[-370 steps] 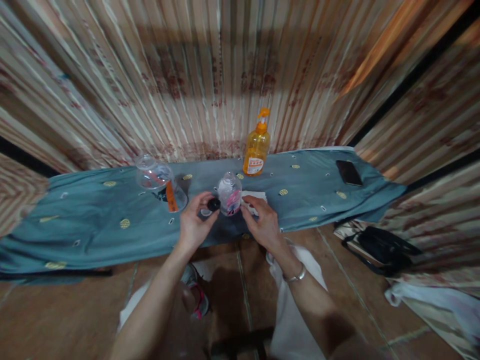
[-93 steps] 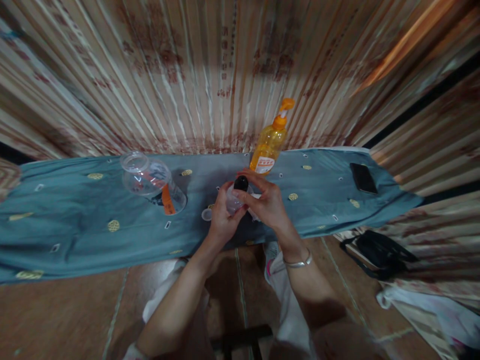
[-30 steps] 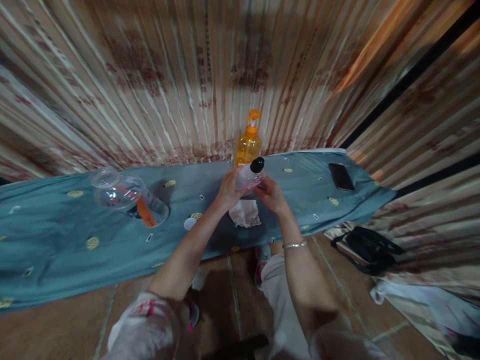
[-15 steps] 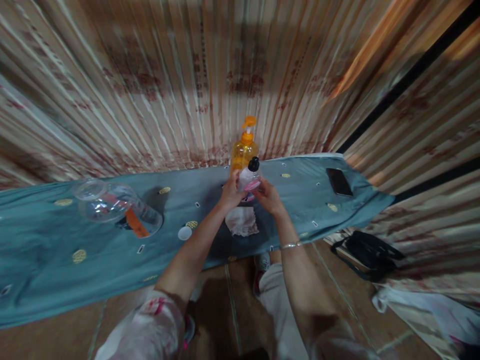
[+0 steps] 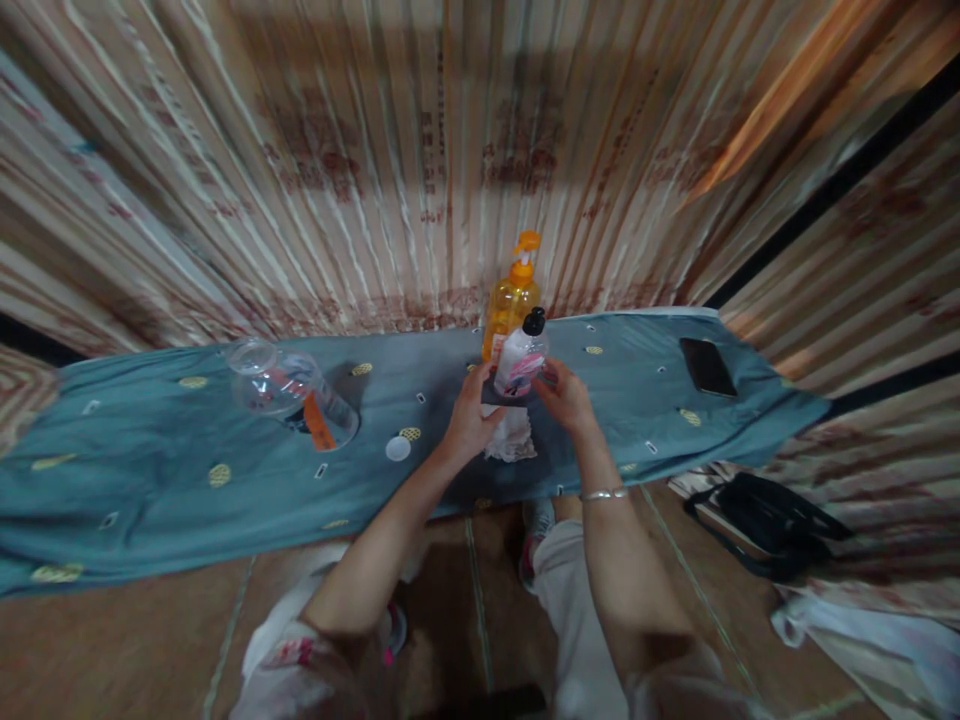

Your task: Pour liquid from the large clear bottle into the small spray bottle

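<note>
A small clear bottle (image 5: 521, 358) with a pink label and a black cap stands upright on the blue-green cloth (image 5: 150, 470), right in front of an orange pump bottle (image 5: 512, 300). My right hand (image 5: 568, 398) has its fingertips on the small bottle's lower right side. My left hand (image 5: 469, 418) is just left of the bottle's base with its fingers loosely apart, holding nothing. A crumpled white tissue (image 5: 511, 442) lies below the bottle, between my hands.
A large clear jar (image 5: 289, 393) with an orange label lies on its side at the left. A small white lid (image 5: 397, 449) lies near it. A dark phone (image 5: 705, 366) rests at the cloth's right end. A black bag (image 5: 772, 510) sits on the floor.
The black cap went onto the small bottle. Both hands carried the capped bottle back beside the pump bottle and set it upright. My left hand has come off it.
</note>
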